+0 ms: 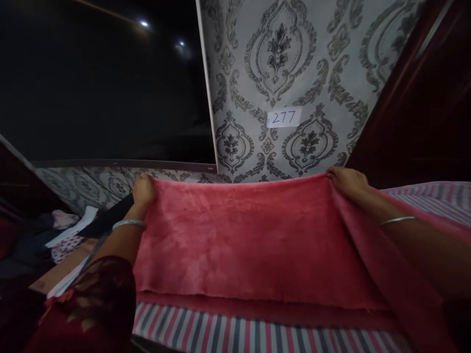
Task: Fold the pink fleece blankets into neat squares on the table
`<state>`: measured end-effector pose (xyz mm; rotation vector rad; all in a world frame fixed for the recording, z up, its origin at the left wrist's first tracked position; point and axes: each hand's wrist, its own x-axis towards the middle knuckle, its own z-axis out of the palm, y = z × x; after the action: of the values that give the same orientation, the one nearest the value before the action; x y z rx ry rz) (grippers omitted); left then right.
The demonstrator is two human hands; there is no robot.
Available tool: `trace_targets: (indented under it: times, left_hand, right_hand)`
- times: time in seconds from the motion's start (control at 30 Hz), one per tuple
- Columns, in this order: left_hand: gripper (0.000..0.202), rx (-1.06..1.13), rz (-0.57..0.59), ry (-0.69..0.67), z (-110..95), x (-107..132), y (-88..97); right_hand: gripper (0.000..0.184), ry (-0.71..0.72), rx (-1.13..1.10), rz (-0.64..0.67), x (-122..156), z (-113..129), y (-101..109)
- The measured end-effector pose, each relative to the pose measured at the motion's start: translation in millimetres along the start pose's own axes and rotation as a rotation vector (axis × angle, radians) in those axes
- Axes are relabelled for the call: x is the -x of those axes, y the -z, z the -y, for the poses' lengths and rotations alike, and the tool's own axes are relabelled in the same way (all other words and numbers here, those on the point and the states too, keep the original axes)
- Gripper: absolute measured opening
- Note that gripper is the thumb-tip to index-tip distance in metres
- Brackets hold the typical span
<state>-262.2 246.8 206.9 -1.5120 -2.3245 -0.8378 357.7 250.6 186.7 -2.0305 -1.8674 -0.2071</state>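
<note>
A coral-red plush cloth, perhaps a blanket, is stretched between my two hands with its top edge raised. My left hand is closed on the upper left corner area, fingers mostly hidden behind the fabric. At the upper right, my right hand grips the same edge, and a fold of the cloth hangs down along that forearm. The cloth's lower part rests on a striped cover in pink, grey and white.
A large dark television screen is on the left, against patterned wallpaper. A paper label reading 277 is stuck there. Clothes and papers lie piled at the left. A dark red wooden panel stands at the right.
</note>
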Motion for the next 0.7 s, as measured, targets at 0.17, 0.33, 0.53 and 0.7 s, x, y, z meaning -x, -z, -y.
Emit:
trace_targets:
  times: [0.17, 0.33, 0.53, 0.7]
  left_hand:
    - [0.034, -0.023, 0.026, 0.048, 2.4, -14.0, -39.2]
    - [0.037, -0.059, 0.116, 0.062, 7.2, -11.7, -84.0]
    - [0.039, -0.042, 0.299, 0.071, 22.6, -1.4, -118.4]
    - [0.046, 0.039, 0.374, 0.065, 35.6, -1.8, -105.3]
  right_hand:
    - [0.032, -0.014, 0.013, 0.042, -26.3, 7.2, -36.6]
    - [0.034, -0.007, 0.027, 0.133, -29.1, 3.8, -86.6]
    - [0.033, -0.013, 0.036, 0.222, -25.1, -9.0, -127.4]
    - [0.038, -0.001, 0.119, 0.251, -27.3, -0.4, -121.5]
